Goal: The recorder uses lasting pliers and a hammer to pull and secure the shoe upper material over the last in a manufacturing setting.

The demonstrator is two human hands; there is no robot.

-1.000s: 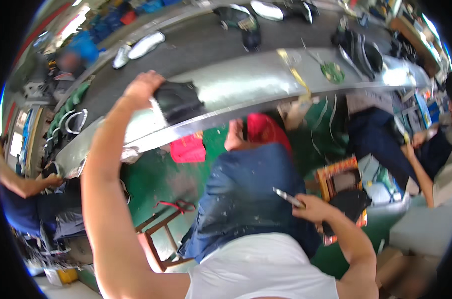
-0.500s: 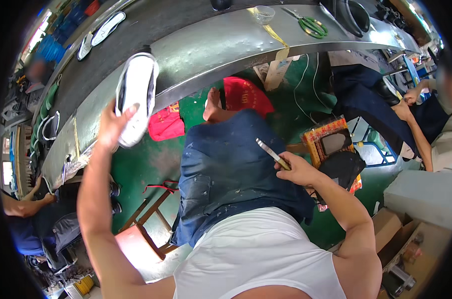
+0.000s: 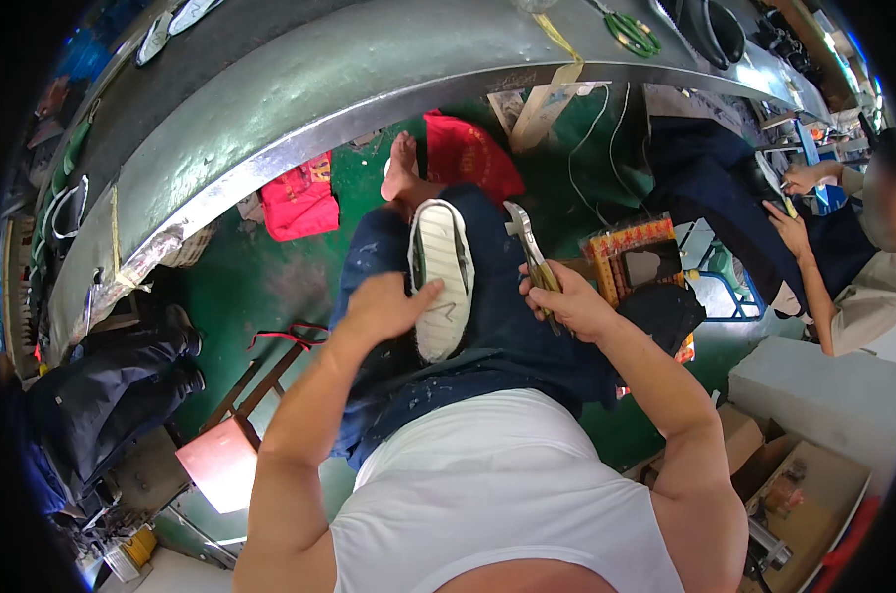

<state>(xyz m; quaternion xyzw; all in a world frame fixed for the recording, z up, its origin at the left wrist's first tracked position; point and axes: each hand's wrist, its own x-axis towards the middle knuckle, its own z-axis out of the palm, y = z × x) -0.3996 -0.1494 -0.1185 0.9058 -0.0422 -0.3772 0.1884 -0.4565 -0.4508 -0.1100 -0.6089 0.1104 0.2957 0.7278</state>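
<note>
A shoe lies over my lap with its white sole facing up and a narrow dark edge showing along its side. My left hand grips it at the left side, thumb laid across the sole. To the right of it, my right hand is closed round the handles of a pair of metal pliers. Their broad head points up and away from me, apart from the shoe. Dark blue trousers with pale specks cover my legs under both hands.
A curved metal bench runs across the far side, with green-handled scissors on it. Red cloth lies on the green floor. A wooden stool stands at left. Another person works at right, near a white box.
My left hand has brought the shoe from over the bench at left to above my lap. The pliers in my right hand have turned, so their head and handles now show more fully.
</note>
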